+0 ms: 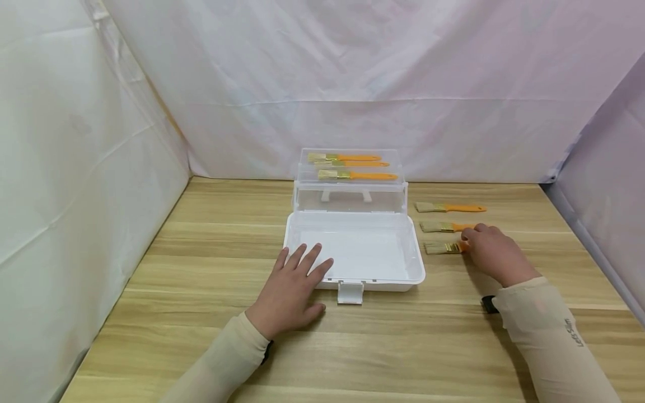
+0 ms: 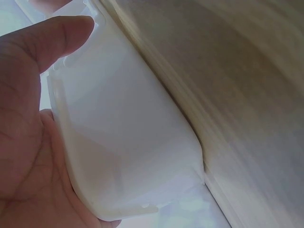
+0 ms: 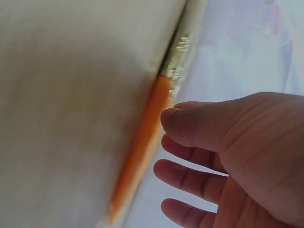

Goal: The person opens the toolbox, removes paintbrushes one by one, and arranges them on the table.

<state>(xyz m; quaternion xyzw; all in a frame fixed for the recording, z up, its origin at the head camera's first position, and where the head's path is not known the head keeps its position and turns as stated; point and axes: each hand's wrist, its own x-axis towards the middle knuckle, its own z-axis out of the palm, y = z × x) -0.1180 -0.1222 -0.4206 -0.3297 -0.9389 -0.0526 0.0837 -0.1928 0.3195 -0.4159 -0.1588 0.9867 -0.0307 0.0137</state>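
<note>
A white plastic box (image 1: 363, 252) stands with its clear lid (image 1: 353, 198) tipped back. My left hand (image 1: 291, 294) rests over its front-left corner, fingers spread across the rim and thumb near the front wall. In the left wrist view the palm lies along the box's side (image 2: 123, 128). My right hand (image 1: 496, 252) is low over the handle end of the nearest paintbrush (image 1: 443, 248). The right wrist view shows the thumb and fingers beside its orange handle (image 3: 142, 142), loosely bent; contact is unclear. A middle paintbrush (image 1: 440, 227) is partly hidden behind that hand.
The farthest paintbrush (image 1: 450, 207) lies right of the box. Three more paintbrushes (image 1: 358, 176) are on or behind the raised clear lid. A white latch (image 1: 350, 292) hangs at the box's front. White cloth (image 1: 363, 67) surrounds the wooden table (image 1: 216, 240).
</note>
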